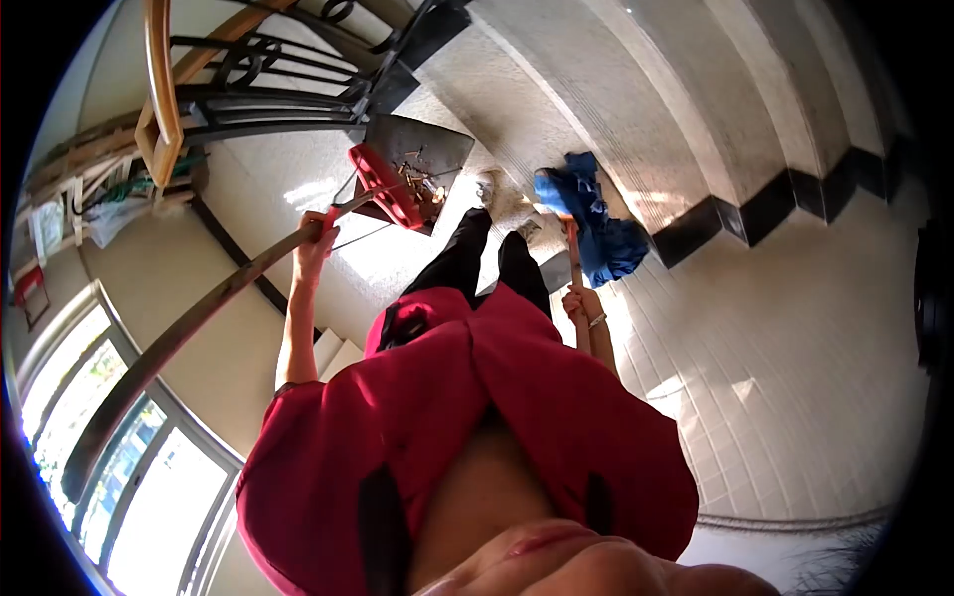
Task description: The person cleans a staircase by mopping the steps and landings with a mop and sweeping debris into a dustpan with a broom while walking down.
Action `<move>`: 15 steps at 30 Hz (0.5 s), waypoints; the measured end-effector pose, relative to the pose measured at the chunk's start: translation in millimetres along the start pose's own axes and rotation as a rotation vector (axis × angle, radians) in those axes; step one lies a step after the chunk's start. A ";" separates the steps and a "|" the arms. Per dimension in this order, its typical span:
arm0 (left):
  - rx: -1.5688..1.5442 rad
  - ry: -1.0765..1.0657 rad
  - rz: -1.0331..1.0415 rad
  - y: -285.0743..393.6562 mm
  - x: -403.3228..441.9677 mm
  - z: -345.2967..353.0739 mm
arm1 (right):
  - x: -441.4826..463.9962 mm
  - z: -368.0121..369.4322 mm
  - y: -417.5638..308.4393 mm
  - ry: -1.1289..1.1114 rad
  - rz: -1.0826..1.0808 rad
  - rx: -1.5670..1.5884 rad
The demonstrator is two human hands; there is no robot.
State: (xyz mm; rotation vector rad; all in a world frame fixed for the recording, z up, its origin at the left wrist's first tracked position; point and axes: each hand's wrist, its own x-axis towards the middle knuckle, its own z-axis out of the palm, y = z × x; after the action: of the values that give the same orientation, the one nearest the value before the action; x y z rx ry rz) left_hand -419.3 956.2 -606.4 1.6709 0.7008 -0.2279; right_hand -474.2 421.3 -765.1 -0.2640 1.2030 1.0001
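Note:
My left hand is closed around the long handle of a dustpan, which slants down past me at the left. Its red edge and dark pan sit low by my feet, with brownish litter in the pan. On the other side, my right hand grips the wooden stick of a mop. An orange socket joins that stick to a head of blue cloth strips, which rests on the floor near the bottom step. My shoe is between the two tools.
Pale stone stairs with a black zigzag skirting rise at the upper right. A black iron railing with a wooden handrail stands at the upper left. Stacked wood and a bright window are on the left.

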 end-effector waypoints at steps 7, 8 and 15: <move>0.177 0.010 0.041 -75.6 35.5 -6.3 | 36.5 146.6 -50.5 -0.072 -0.067 -0.677; 0.253 0.000 0.066 -83.7 48.2 -6.7 | 53.5 152.5 -53.9 -0.167 -0.072 -0.662; 0.143 0.021 0.079 -146.7 47.3 -24.5 | 19.9 253.5 2.7 -0.249 0.097 -0.681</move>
State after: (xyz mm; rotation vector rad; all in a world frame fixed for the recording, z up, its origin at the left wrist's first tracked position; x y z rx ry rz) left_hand -469.5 1004.4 -746.1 1.8362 0.6453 -0.2090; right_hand -310.9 598.0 -683.2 -0.5971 0.6229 1.4639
